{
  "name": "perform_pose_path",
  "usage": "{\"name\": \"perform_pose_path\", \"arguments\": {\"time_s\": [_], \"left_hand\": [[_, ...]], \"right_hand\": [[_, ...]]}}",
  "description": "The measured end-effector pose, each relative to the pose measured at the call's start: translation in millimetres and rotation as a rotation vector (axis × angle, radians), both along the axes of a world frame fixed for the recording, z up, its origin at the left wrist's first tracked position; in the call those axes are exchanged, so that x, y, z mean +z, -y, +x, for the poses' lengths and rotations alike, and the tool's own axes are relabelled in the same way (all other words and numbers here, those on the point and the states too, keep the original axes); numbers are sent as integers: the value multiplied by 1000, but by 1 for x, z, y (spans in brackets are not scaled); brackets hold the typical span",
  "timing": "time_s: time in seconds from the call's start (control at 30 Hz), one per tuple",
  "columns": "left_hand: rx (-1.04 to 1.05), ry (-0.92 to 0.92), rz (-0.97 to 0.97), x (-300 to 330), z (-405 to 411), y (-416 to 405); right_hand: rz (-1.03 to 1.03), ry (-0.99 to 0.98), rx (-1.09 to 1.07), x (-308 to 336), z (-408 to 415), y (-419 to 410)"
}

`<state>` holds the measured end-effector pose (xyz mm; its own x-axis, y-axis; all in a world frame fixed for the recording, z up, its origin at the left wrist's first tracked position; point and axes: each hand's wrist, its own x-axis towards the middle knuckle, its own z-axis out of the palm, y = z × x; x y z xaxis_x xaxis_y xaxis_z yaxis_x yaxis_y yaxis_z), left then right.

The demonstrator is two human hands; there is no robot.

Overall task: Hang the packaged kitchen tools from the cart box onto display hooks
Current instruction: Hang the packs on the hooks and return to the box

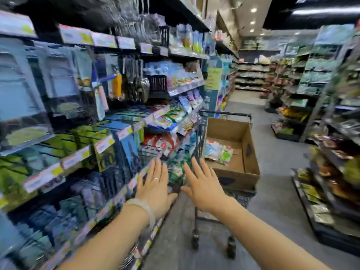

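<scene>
I see a brown cardboard box (231, 145) with a dark blue mark on its side, riding in a black-framed cart (224, 115). Inside it lie packs (219, 151) in white, pale blue and green. On my left hand (155, 184) there is a silver ring (156, 179), and a whitish bracelet (145, 209) on the wrist. The shelf tags (81, 154) are white and yellow with red edging. The floor (276, 172) is plain grey.

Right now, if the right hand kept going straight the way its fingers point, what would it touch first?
Probably the cardboard box in the cart; the right hand is open, fingers aimed at its near edge, though depth is unclear.
</scene>
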<state>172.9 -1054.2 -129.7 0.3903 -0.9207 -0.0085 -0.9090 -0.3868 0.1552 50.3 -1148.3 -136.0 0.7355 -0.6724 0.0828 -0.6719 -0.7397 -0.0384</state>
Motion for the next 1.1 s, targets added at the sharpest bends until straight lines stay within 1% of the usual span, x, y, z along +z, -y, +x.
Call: {"name": "perform_pose_path", "arguments": {"time_s": [0.17, 0.33, 0.5, 0.67, 0.8, 1.0, 1.03, 1.1], "left_hand": [[-111, -9, 53, -20, -40, 88], [-168, -44, 95, -41, -40, 172], [-194, -54, 89, -61, -17, 274], [-252, -82, 87, -60, 17, 392], [-282, -99, 71, -67, 34, 468], [-275, -158, 136, -107, 41, 551], [-255, -174, 126, -118, 44, 571], [-242, -148, 107, -128, 50, 587]], "right_hand": [[41, -7, -96, -16, -46, 72], [114, 7, -170, -44, -55, 143], [145, 29, -239, -58, -38, 240], [112, 29, -293, -55, -9, 353], [77, 55, -310, -65, 9, 433], [206, 12, -324, -122, 23, 533], [244, 8, -325, -134, 28, 558], [316, 24, -333, -144, 37, 582]]}}
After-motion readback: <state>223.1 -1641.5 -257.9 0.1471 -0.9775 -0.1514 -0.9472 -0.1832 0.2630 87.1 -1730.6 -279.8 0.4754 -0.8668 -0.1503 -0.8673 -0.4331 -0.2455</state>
